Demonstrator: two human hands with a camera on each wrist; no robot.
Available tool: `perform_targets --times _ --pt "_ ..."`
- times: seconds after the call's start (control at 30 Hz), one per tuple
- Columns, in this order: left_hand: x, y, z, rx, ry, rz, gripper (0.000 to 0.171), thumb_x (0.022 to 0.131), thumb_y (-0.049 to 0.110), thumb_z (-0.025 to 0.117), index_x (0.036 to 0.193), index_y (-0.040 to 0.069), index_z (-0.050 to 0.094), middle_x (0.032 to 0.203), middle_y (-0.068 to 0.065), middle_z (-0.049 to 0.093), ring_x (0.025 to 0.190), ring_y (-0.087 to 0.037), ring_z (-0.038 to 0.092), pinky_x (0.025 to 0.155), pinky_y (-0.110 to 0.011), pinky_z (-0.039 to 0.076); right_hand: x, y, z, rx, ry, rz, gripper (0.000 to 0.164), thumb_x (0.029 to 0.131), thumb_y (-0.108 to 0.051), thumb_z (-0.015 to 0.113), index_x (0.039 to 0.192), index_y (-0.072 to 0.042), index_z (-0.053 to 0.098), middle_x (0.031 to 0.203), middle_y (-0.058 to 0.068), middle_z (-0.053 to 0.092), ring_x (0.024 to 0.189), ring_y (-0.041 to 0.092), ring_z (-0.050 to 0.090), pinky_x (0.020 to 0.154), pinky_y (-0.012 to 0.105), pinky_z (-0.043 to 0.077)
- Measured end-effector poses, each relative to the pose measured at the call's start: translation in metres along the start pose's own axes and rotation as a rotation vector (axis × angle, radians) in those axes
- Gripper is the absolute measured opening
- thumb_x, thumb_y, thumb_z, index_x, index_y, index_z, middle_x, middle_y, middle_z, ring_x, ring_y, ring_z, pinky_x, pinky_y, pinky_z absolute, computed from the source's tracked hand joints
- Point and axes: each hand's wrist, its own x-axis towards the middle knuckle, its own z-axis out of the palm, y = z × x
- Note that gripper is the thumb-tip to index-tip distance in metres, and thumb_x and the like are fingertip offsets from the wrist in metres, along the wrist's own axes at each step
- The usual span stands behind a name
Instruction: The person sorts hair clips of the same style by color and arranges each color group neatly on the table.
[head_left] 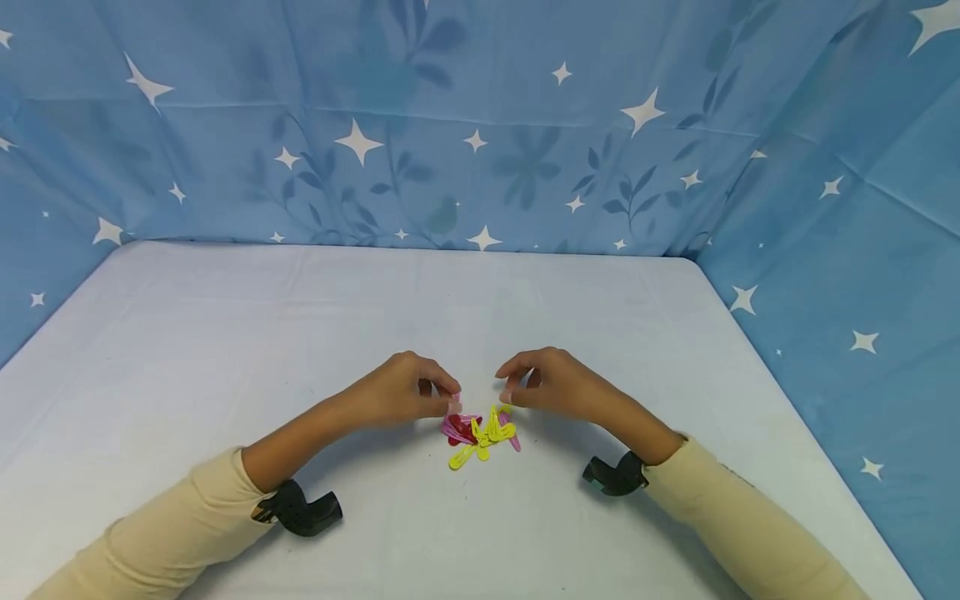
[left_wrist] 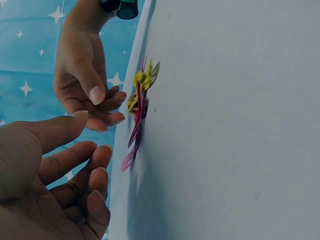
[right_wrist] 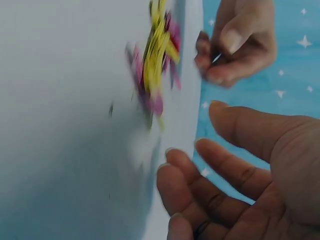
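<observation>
A small pile of snap hair clips (head_left: 483, 435) in yellow, pink and red lies on the white table. Just behind the pile's left side is my left hand (head_left: 408, 387), its fingers loosely bent. In the left wrist view a gap shows between the thumb (left_wrist: 60, 132) and the fingers, with nothing between them. My right hand (head_left: 558, 383) hovers near the pile's right side, also with relaxed fingers. The right wrist view shows its thumb (right_wrist: 245, 125) apart from the fingertips, holding nothing. Yellow clips (right_wrist: 157, 52) appear slightly blurred there.
The white tabletop (head_left: 225, 333) spreads around the pile. Blue curtains (head_left: 480, 125) with white stars stand behind the table and at its sides. A black wrist mount (head_left: 303, 508) sits on the left forearm and another mount (head_left: 615, 475) on the right.
</observation>
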Motion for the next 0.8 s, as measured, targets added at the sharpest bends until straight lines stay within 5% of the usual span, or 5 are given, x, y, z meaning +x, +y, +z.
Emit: perform_targets --times 0.23,0.43,0.67,0.8 --pt "0.001 0.001 0.012 -0.063 -0.057 0.003 0.026 0.085 0.015 0.076 0.109 0.005 0.075 0.092 0.001 0.07 0.066 -0.011 0.056 0.057 -0.022 0.048 -0.005 -0.011 0.011 -0.004 -0.061 0.053 0.032 0.087 -0.022 0.076 0.116 -0.009 0.071 0.098 0.0 0.067 0.07 0.011 0.058 0.064 0.025 0.052" --pt "-0.005 0.004 0.021 0.006 -0.092 0.003 0.038 0.077 0.018 0.084 0.112 0.013 0.073 0.097 0.005 0.063 0.073 -0.012 0.053 0.063 -0.022 0.046 -0.006 -0.015 0.021 -0.051 -0.042 0.089 0.037 0.083 -0.025 0.08 0.116 -0.012 0.069 0.101 0.0 0.064 0.067 0.011 0.055 0.06 0.025 0.049" --pt "-0.012 0.01 0.026 0.105 -0.04 -0.005 0.026 0.074 0.024 0.087 0.084 0.018 0.064 0.086 0.005 0.058 0.081 -0.012 0.053 0.071 -0.023 0.046 -0.003 -0.016 0.03 -0.212 0.008 0.111 0.037 0.076 -0.03 0.086 0.107 -0.019 0.07 0.096 -0.004 0.061 0.08 0.012 0.055 0.07 0.027 0.047" --pt "-0.013 0.011 0.03 0.121 -0.056 -0.038 0.024 0.074 0.026 0.087 0.08 0.019 0.065 0.079 0.006 0.058 0.077 -0.011 0.052 0.068 -0.024 0.045 -0.004 -0.018 0.031 -0.242 0.02 0.13 0.033 0.076 -0.03 0.086 0.102 -0.019 0.07 0.093 -0.006 0.06 0.086 0.011 0.056 0.074 0.028 0.048"
